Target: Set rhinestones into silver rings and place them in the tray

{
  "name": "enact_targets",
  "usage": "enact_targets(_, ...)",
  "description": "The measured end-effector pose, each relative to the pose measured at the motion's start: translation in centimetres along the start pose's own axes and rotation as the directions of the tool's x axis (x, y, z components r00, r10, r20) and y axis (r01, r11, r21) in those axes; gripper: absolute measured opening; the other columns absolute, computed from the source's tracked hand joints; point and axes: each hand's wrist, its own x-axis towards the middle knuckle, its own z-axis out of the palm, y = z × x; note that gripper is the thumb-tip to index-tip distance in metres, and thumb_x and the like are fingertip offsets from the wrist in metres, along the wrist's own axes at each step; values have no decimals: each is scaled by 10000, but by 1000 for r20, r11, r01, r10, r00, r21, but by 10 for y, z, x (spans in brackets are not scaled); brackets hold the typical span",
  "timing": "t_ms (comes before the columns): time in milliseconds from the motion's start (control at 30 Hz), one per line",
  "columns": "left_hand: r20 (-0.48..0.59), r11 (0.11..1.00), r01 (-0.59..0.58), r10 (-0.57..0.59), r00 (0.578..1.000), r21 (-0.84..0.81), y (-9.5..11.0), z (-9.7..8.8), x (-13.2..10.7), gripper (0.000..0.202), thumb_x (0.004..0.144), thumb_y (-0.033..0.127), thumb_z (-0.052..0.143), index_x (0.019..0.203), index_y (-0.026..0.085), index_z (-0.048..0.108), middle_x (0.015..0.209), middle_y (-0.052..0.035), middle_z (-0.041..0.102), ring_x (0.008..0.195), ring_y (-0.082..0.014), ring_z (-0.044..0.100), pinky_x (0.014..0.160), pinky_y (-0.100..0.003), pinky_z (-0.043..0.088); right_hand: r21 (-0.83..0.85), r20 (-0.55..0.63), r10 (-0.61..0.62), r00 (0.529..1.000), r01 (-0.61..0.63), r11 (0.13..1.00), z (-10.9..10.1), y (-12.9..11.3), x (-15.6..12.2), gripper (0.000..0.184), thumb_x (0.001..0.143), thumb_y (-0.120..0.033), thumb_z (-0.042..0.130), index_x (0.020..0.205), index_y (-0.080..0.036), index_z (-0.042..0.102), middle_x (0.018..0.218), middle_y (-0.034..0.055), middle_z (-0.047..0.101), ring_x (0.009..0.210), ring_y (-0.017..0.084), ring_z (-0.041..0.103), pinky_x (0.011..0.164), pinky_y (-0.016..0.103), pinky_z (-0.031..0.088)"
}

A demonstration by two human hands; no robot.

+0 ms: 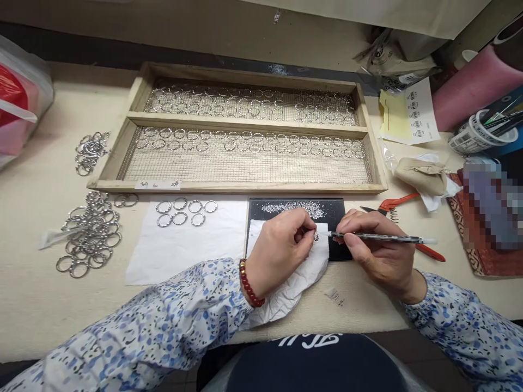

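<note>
Closely pinched, the thumb and fingers of the left hand (pixel 278 239) hold a small silvery ring (pixel 316 236), mostly hidden by the fingertips, above the near part of a black tray (pixel 337 209). The right hand (pixel 379 256) grips a slim pen-like stick (pixel 392 238), its pale tip pointing left, close to the ring; whether they touch I cannot tell. Beneath the left hand, a crumpled white cloth (pixel 294 291) covers part of the black tray and spills over its near edge. Tiny glittering stones (pixel 292 209) lie scattered along the tray's far side.

To the left, seven rings (pixel 180 211) sit on a white sheet (pixel 196 250), and farther left there is a large heap of rings (pixel 90 228), with a smaller heap (pixel 90 152) on its far side. Red-handled pliers (pixel 430 252) lie right of the black tray, partly behind the right hand. Beyond it all stands a wooden frame (pixel 245 188) with a mesh floor, split into far and near compartments, both holding rows of rings.
</note>
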Motion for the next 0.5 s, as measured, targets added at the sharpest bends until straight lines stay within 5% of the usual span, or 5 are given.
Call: enact_targets(500,-5,1000,-20,20,1000,4,-1,1,0,167,756,-5,595,781,159,586,663,29,589,621,-110,550,553,-215,435,-37,35,-9,999,11,999,0,1,1,178,844,-67,580,928,-215,632,799,17,640,769,187,632,663,362,526)
